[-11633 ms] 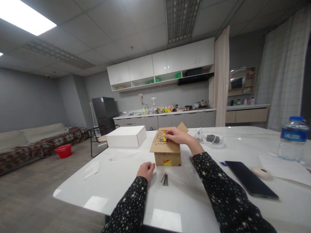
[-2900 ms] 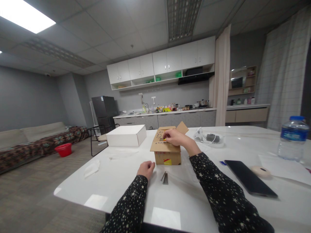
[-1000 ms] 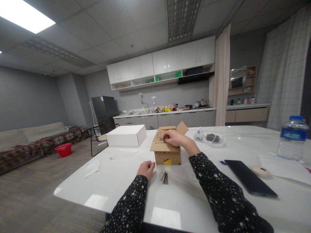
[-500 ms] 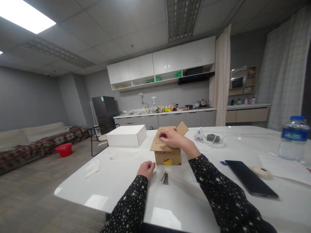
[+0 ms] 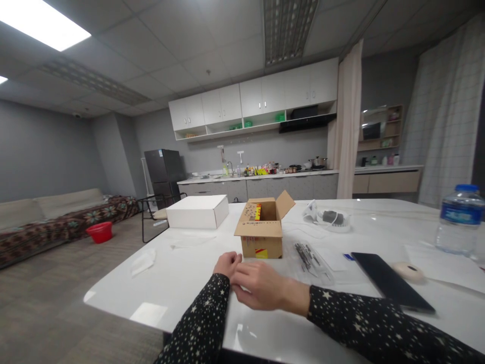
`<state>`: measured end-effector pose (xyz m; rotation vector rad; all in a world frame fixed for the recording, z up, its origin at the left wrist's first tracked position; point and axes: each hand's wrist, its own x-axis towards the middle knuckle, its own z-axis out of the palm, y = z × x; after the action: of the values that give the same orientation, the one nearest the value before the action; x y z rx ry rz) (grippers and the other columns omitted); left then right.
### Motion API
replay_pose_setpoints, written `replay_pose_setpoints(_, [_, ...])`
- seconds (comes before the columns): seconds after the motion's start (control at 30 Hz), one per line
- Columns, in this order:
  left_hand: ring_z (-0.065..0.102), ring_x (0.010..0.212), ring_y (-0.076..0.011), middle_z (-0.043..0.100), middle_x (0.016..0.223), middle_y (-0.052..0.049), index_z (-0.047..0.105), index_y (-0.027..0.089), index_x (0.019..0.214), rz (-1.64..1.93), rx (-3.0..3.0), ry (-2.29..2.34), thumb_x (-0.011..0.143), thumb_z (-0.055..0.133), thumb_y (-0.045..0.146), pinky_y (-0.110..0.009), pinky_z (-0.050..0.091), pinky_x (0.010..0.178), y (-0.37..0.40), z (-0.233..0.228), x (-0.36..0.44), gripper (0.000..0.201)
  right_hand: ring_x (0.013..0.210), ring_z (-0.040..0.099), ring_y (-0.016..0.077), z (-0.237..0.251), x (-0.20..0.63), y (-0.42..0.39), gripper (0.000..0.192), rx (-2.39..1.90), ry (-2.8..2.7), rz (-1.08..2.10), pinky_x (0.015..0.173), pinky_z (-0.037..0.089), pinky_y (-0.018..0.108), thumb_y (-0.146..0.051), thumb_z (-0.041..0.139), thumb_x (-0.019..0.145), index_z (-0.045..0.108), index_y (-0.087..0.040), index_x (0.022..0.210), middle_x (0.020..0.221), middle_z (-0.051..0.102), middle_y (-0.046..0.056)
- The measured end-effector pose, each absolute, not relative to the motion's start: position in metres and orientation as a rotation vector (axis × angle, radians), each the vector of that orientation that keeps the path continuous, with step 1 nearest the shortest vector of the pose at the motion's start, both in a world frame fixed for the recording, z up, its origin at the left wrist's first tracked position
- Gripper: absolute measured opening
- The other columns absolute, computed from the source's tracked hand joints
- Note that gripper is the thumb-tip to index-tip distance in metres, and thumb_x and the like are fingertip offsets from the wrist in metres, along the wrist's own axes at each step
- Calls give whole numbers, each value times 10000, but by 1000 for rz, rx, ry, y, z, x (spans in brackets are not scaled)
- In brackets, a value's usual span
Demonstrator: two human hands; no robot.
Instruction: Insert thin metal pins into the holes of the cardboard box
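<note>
Head view shows the right hand [image 5: 261, 290] lying loosely curled and low on the white desk [image 5: 182, 283], touching the fisted left hand [image 5: 226, 264] and holding nothing visible; the small brown cardboard box [image 5: 261, 233], its punctured flap open, stands just beyond; a careless sweep could knock it, or scatter the clear plastic bag of dark nails [image 5: 311, 257] beside it.

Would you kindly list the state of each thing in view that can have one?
cardboard box: open, one flap raised, one flap folded outward and studded with nails
white box: closed
water bottle: upright, blue cap on
phone: lying flat, screen dark
clear bag of nails: lying flat on the table
left hand: loosely curled, resting on the table
right hand: palm down beside the left hand
</note>
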<state>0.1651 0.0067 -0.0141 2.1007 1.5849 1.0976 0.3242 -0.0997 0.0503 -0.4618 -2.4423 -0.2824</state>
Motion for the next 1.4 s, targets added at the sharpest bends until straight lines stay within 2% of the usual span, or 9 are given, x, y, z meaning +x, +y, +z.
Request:
replay_pose_setpoints(0.17, [316,544,-116,350,484,44,333,209,493,1043,2195,1580,804,402,508,-272,200,555,8,-18,159,436,756,515,183,6,338,-97,135,-560,-2368,-291,695,462,318,-156,463,875,584,-181,820,790,591,63])
replay_pose_setpoints(0.43, [334,549,-116,356,487,42,333,208,499,1016,2201,1574,809,388,525,-271,202,559,11,-21,158,446,949,562,212,2,344,-84,104,-828,-2230,57,879,476,385,-180,531,870,607,-182,940,976,620,83])
replay_pose_setpoints(0.73, [346,551,-119,357,491,41,334,211,500,1024,2182,1572,801,374,531,-270,216,565,8,-19,161,441,1164,527,268,-7,345,-80,367,-997,-2265,158,1029,398,426,-332,613,852,625,-170,1182,1234,605,133])
replay_pose_setpoints(1.03, [319,545,-114,338,480,45,321,209,494,1112,2171,1584,801,388,522,-272,197,563,1,-17,165,444,1052,588,249,-4,346,-83,255,-1067,-2307,181,974,424,367,-301,562,869,682,-163,1048,1120,661,115])
replay_pose_setpoints(1.23, [311,540,-116,330,475,47,312,211,493,1149,2161,1574,803,396,503,-272,202,562,-4,-14,166,434,1108,573,258,-1,344,-85,318,-1062,-2296,201,989,426,388,-286,568,866,655,-165,1148,1175,648,124])
replay_pose_setpoints(1.4, [313,536,-115,314,475,50,305,213,494,1151,2176,1565,812,390,495,-272,199,563,-6,-13,167,433,1265,490,274,-2,347,-86,416,-1058,-2320,225,1065,379,439,-332,533,909,582,-188,1296,1363,556,142])
